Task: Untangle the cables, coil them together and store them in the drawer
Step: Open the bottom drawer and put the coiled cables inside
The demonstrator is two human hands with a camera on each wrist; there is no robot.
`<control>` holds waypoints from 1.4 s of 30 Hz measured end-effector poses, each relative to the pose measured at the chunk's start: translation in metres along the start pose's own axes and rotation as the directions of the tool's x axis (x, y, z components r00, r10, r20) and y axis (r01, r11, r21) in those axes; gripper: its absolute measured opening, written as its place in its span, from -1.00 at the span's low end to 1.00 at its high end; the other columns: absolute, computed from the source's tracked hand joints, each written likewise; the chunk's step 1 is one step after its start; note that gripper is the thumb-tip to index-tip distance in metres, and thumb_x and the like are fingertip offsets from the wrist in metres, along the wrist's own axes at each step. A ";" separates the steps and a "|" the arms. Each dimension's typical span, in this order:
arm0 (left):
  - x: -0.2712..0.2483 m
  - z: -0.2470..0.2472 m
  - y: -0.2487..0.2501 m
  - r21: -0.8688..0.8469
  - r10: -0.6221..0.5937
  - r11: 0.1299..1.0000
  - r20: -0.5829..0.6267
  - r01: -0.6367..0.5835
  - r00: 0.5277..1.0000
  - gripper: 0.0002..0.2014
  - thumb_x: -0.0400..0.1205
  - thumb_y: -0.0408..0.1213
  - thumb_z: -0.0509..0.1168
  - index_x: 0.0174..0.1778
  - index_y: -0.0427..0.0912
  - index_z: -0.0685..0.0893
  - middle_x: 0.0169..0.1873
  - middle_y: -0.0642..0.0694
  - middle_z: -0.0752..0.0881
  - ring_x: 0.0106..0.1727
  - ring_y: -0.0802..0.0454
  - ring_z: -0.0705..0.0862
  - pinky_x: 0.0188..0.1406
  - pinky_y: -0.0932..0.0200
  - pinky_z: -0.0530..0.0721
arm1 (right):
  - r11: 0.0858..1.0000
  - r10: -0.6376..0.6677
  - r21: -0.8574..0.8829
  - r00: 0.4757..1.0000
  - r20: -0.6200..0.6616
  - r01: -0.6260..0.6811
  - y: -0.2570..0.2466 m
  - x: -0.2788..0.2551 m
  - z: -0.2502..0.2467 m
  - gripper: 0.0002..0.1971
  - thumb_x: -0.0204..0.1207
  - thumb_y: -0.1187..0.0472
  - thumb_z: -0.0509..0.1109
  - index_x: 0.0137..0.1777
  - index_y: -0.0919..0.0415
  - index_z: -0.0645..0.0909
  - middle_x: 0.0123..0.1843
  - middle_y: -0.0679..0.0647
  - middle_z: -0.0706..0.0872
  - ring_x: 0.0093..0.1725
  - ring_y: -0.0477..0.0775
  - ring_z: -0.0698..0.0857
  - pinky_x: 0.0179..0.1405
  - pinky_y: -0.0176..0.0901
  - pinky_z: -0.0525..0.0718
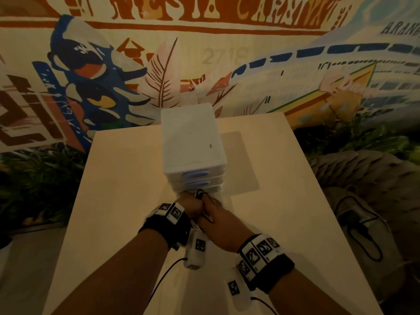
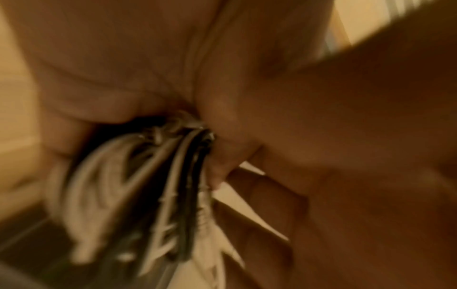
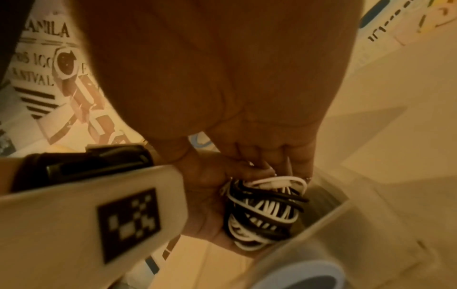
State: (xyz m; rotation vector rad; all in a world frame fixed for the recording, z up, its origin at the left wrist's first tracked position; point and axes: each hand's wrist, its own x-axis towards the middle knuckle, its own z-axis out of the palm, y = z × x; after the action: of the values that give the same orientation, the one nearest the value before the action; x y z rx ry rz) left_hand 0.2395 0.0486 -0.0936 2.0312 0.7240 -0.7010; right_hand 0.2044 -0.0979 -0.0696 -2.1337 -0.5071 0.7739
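Black-and-white cable coil [image 3: 264, 211], left hand [image 1: 189, 206] apparently holding, drawer [image 3: 329, 224] beside

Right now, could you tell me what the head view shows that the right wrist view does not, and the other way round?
Only the head view shows the whole white drawer unit on the table, with its two upper drawers shut, and both wrists meeting at the bottom drawer. Only the right wrist view shows the cable bundle clearly: black and white cables coiled together, held over the open drawer. Both show the left hand and right hand on the bundle.
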 end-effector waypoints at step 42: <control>-0.108 -0.105 0.024 0.366 0.622 0.766 -0.633 -0.529 0.462 -0.77 0.72 -0.05 0.28 0.24 0.03 0.72 0.08 -0.02 0.76 -0.08 0.10 0.66 -0.09 0.19 0.56 | 0.931 0.008 -0.364 0.997 -0.078 -0.037 0.009 0.019 0.019 -0.05 0.68 -0.07 0.32 0.79 0.23 -0.26 0.81 0.19 0.01 0.73 0.30 0.23 0.62 -0.02 0.33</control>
State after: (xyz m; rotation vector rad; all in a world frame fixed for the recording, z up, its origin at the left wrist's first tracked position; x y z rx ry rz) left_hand 0.2056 0.1014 0.0456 2.4636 0.3286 0.5509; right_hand 0.2060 -0.0821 -0.0933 -2.5067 -0.6268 0.6452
